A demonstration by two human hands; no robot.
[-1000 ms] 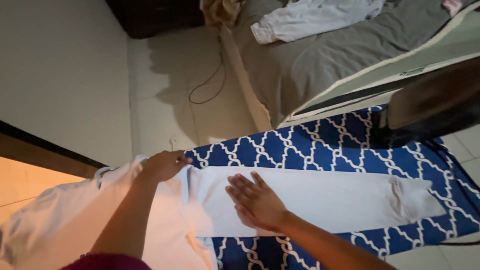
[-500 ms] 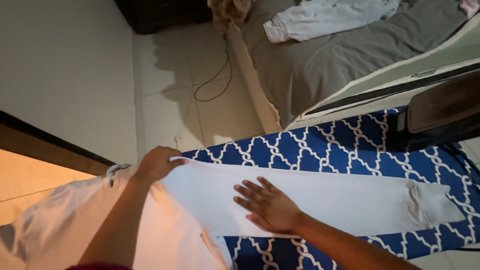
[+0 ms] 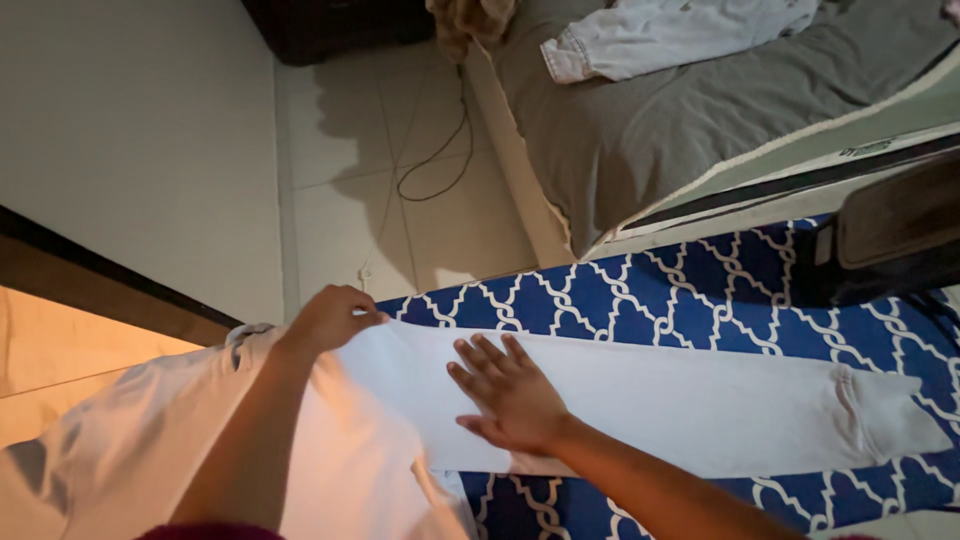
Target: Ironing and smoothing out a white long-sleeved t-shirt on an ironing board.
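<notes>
White garment stretched along the blue patterned board, both of my hands on it.

I see the left hand (image 3: 330, 318) pinching the far edge of the white garment (image 3: 640, 400) at its near end, fingers closed on the cloth. The right hand (image 3: 508, 395) lies flat just beside it, fingers spread, palm pressing the fabric onto the patterned ironing board (image 3: 690, 295). The sleeve runs away to the right, well past both hands.

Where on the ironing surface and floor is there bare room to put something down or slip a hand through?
Bare blue patterned cover shows between the white garment and the dark iron, and a thin strip below the garment. The tiled floor is free except around the cable. It is crowded where the left hand grips and the right hand presses.
</notes>
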